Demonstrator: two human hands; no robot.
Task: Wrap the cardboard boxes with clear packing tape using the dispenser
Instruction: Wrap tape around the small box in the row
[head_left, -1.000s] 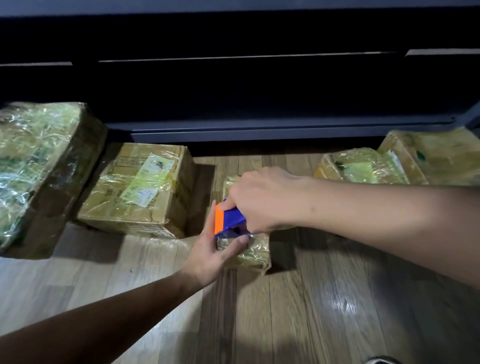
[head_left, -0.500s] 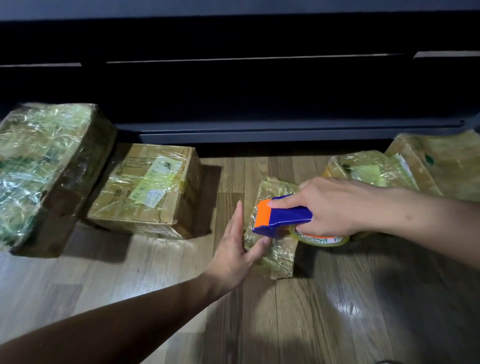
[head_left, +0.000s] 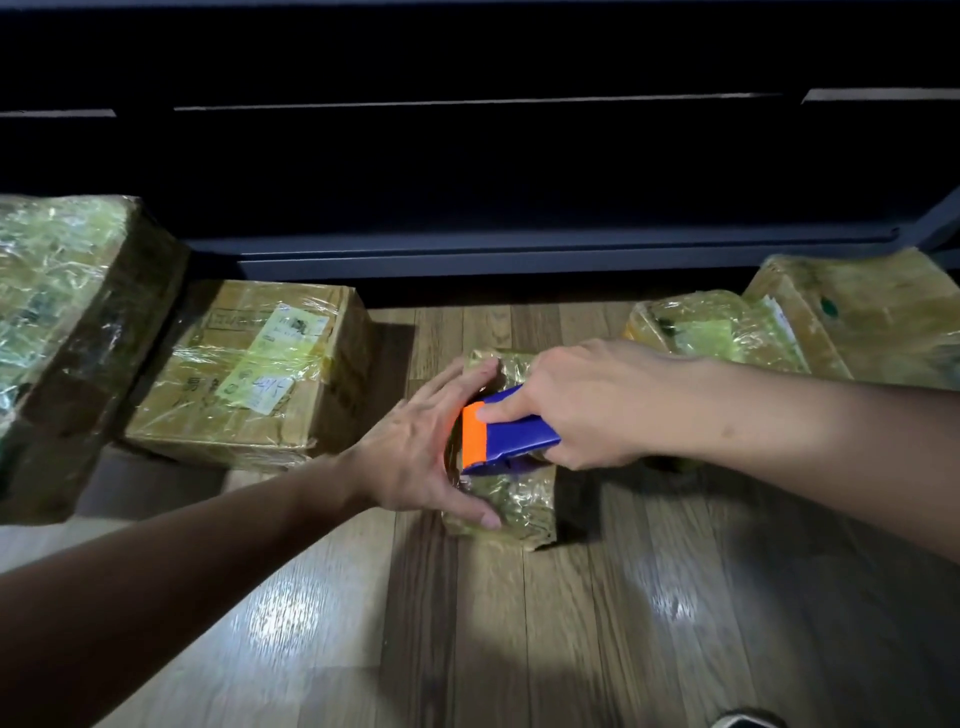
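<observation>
Dispenser (head_left: 511, 439) gripped in my right hand (head_left: 592, 405), resting on the small wrapped box (head_left: 514, 501); my left hand (head_left: 415, 457) clasps the box's left side on the floor (head_left: 675, 623).

Nothing can be read with certainty. A pale label (head_left: 275, 358) is seen on top of the box (head_left: 249, 421) left of centre, its print and handwritten strokes too blurred to make out. Dark characters printed on the cardboard beside the label are equally illegible.
</observation>
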